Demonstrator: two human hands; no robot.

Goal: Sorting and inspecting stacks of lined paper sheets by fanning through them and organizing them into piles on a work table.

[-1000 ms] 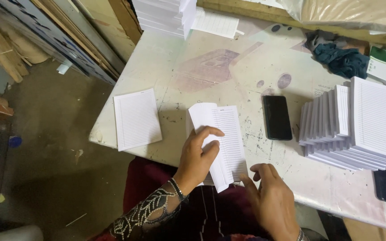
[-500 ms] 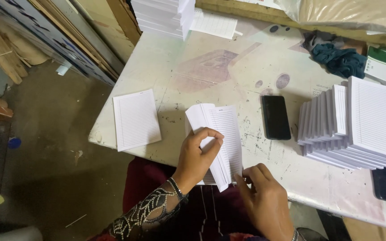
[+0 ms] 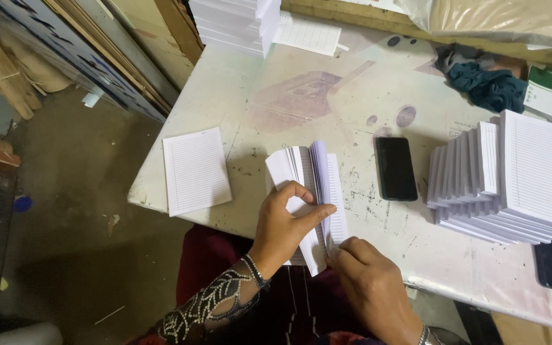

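Hands at the near edge of the stained white tabletop (image 3: 327,83), both on a small bundle of lined sheets (image 3: 306,191). Left hand (image 3: 287,220) wraps the bundle's left side, fingers (image 3: 317,212) curled over the top and pinching a batch of pages so they fan upright. Right hand (image 3: 368,287) sits low at the bottom corner, fingers pressed together against the sheets' lower edge. Single lined sheet (image 3: 195,169) lies flat well to the left. Black phone (image 3: 395,168) rests just right of the bundle, and beyond it a fanned stack of lined pads (image 3: 519,179).
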